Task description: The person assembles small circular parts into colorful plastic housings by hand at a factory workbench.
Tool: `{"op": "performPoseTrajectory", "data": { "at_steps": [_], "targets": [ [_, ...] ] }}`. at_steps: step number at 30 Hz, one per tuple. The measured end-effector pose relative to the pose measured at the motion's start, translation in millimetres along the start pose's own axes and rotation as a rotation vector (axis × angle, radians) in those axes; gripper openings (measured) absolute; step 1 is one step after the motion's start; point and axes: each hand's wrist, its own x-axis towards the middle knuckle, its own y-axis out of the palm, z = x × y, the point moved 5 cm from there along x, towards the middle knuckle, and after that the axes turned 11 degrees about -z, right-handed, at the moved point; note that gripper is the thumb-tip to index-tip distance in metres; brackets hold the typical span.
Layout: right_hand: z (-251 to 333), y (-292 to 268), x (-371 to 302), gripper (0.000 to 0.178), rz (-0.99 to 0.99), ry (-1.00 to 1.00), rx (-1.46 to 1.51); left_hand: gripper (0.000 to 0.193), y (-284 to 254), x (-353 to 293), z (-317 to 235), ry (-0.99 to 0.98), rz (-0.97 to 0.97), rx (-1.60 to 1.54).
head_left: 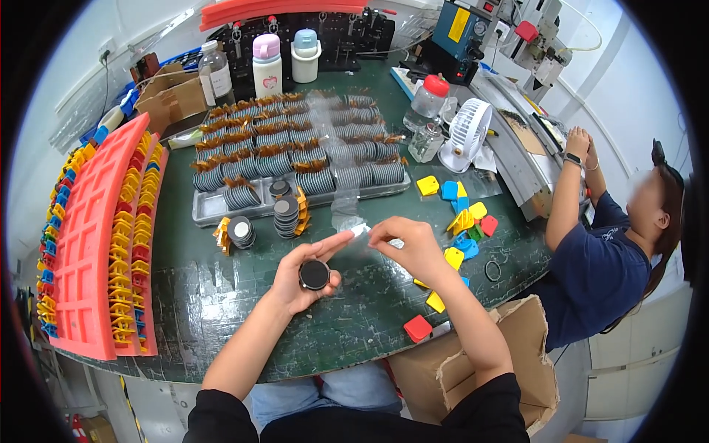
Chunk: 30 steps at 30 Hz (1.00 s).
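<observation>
My left hand [292,286] is closed around a round black disc [314,275] with a shiny metal rim, its dark face up. A small white piece [359,230] shows at that hand's stretched fingertips. Beside it my right hand [413,249] is pinched; what lies between its fingers is too small to make out. Just beyond my hands, short stacks of grey discs [286,216] with amber tabs stand on the green table [221,295]. Behind them a clear tray [210,210] bears many rows of such discs, with a strip of clear film [344,177] across it.
Loose yellow, blue and red plastic pieces [418,328] lie right of my hands. Red foam racks [81,258] stand at the left. A white fan [467,133], jars [427,100] and bottles [267,66] are farther back. An open cardboard box [528,325] and another person [602,273] are at the right.
</observation>
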Motion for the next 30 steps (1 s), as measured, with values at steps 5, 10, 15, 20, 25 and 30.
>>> {"op": "performPoseTrajectory", "data": {
  "at_steps": [5, 10, 15, 20, 25, 30],
  "targets": [
    [6.7, 0.6, -1.6, 0.015, 0.096, -0.097, -0.004, 0.064, -1.3, 0.3, 0.7, -0.014, -0.015, -0.022],
    [3.0, 3.2, 0.3, 0.020, 0.066, 0.125, 0.120, 0.064, -2.5, 0.6, 1.6, -0.010, 0.012, -0.013],
    [1.7, 6.1, -1.6, 0.020, -0.006, 0.036, 0.077, 0.064, -0.1, -1.7, -1.7, 0.011, 0.064, -0.032],
    [6.0, 2.8, -2.0, 0.017, -0.068, -0.124, -0.077, 0.063, -0.9, -0.6, 1.3, -0.010, 0.069, -0.040],
    [5.9, 2.9, -3.0, 0.015, -0.106, -0.217, -0.118, 0.061, -1.8, -0.7, 1.7, -0.001, 0.112, -0.048],
    [1.8, 2.9, -3.0, 0.014, -0.081, -0.151, -0.107, 0.063, 1.6, -2.0, 2.2, 0.019, 0.065, 0.012]
  ]
}}
